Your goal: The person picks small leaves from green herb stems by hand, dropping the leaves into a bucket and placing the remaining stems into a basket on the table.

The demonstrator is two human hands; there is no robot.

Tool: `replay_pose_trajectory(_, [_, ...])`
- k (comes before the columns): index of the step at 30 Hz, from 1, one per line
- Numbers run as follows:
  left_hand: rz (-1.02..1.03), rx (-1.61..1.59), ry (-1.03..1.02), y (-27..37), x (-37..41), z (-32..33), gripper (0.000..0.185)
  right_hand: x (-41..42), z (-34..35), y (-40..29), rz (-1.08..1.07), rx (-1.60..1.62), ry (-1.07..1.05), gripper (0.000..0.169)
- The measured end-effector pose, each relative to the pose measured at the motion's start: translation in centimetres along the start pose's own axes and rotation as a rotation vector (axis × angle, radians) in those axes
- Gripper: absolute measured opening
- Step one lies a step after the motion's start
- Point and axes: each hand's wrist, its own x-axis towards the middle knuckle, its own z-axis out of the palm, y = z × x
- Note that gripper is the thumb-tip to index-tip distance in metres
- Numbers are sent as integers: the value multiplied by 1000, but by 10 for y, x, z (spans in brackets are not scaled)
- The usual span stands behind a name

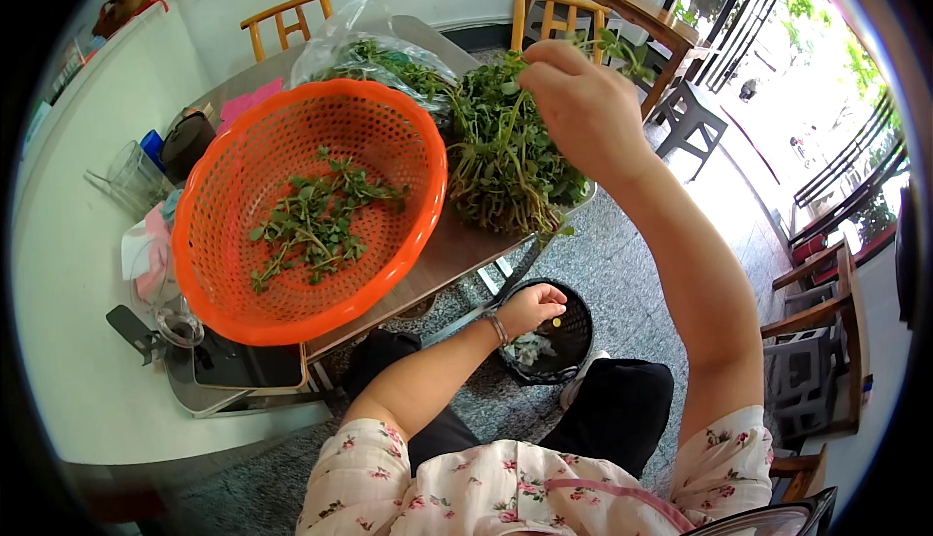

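Note:
My right hand (583,106) is raised over a heap of leafy green stems (510,150) on the table. Its fingers are pinched, and a green sprig (623,55) sticks out from behind it. Over a black mesh waste bin (583,332) on the floor hangs my left hand (531,310), fingers curled in; whether something small is between them cannot be made out. Crumpled pale scraps (532,346) lie inside the bin. An orange plastic colander (419,244), tilted toward me at the left, holds several loose sprigs (321,215).
Behind the colander, a clear plastic bag (357,22) contains more greens. A tablet (251,361), a drinking glass (138,171) and a dark pot (188,135) crowd the table's left side. Wooden chairs (288,15) stand beyond; a grey stool (689,120) is at right.

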Motion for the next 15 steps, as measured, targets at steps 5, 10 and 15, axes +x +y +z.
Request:
replay_pose_trajectory(5, [11, -17, 23, -3, 2, 1, 21, -3, -8, 8, 72, 46, 104, 6])
replay_pose_trajectory(10, [19, 29, 26, -9, 5, 0, 22, -15, -14, 15, 86, -7, -113, 7])
replay_pose_trajectory(15, [7, 39, 27, -11, 6, 1, 22, -17, -23, 17, 179, 76, 188, 6])
